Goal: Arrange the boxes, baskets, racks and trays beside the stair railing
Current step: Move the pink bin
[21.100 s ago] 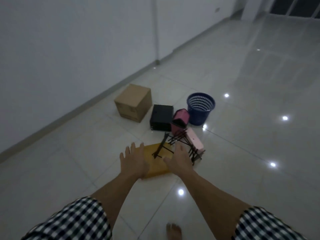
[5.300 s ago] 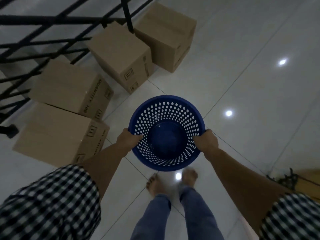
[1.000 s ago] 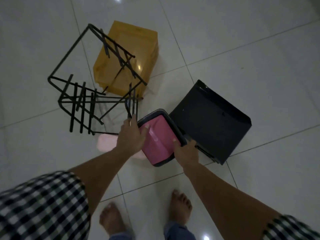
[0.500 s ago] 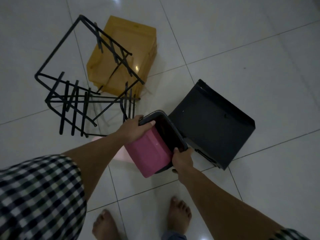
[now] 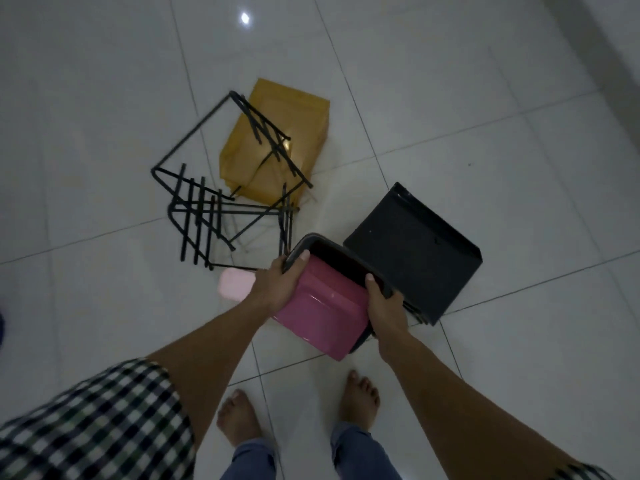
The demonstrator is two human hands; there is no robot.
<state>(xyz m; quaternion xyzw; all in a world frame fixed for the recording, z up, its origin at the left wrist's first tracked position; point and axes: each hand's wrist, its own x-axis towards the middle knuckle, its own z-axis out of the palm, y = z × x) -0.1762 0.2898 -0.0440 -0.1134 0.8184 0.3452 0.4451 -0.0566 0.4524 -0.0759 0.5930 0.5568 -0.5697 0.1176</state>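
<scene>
The grip of left hand [image 5: 275,284] and right hand [image 5: 386,306] is closed on the pink bin [image 5: 322,306]. Beyond the bin, wire rack [image 5: 225,210], yellow tray [image 5: 287,112] and black box [image 5: 415,251] are judged unplaced.

A pink bin [image 5: 322,306], black-rimmed, sits between the left hand [image 5: 277,285] and right hand [image 5: 384,308]. Beyond them: black wire rack [image 5: 199,220], amber tray [image 5: 304,119]. To their right: black box [image 5: 415,251]. Black-and-white checked sleeves [image 5: 104,420].

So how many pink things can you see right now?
2. A pink bin, gripped at its dark rim by the left hand and right hand; a pale pink piece on the floor, partly hidden behind the left hand.
</scene>
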